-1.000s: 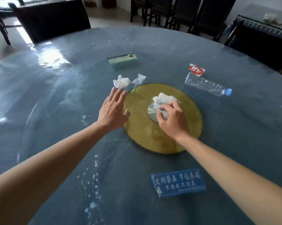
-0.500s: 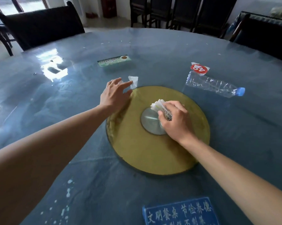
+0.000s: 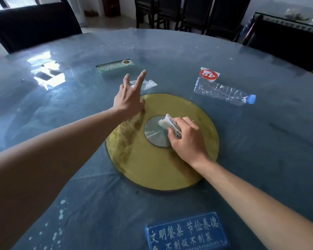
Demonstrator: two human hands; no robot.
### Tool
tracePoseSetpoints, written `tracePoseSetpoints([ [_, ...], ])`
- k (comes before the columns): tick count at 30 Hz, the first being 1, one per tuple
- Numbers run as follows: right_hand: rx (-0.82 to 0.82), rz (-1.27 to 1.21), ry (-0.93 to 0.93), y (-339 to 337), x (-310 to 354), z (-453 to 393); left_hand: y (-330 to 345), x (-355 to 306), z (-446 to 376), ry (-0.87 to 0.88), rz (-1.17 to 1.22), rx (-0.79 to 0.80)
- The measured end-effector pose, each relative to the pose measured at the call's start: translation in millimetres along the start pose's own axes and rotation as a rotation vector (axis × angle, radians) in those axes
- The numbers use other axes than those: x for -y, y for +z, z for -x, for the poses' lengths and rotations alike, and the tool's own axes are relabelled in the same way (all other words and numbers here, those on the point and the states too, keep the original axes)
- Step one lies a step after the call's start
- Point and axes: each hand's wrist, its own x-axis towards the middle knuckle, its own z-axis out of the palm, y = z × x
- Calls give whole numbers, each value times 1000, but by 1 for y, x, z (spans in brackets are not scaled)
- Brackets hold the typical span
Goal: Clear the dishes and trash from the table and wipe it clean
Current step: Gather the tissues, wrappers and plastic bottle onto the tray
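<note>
Dark high-backed chair (image 3: 33, 24) at upper left of frame, set against the table's far edge. A row of dark wooden chairs (image 3: 186, 11) stands along top centre, on a pale tiled floor (image 3: 96, 19). A window (image 3: 13, 0) at the top left corner admits daylight, reflected as a bright patch (image 3: 45, 71) on the glossy surface at left of frame. Light-coloured wall (image 3: 267, 4) at upper right. A dark chair with patterned top edge (image 3: 285, 37) occupies the right upper edge.
</note>
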Motion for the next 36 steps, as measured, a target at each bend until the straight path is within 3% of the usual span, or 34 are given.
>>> tracePoseSetpoints([
  [4, -8, 13, -11, 0, 0, 2, 9, 5, -17, 75, -150, -42],
  [9, -26, 24, -27, 3, -2, 2, 14, 16, -13, 35, -103, -197],
  [19, -67, -54, 25, -18, 10, 19, -22, -3, 86, 108, 228, -262],
  [30, -31, -113, 91, -188, 82, 161, -91, -57, 293, -239, 669, -88],
  [36, -87, -12, 213, -304, 68, 257, -106, -142, 363, -197, 790, 71],
])
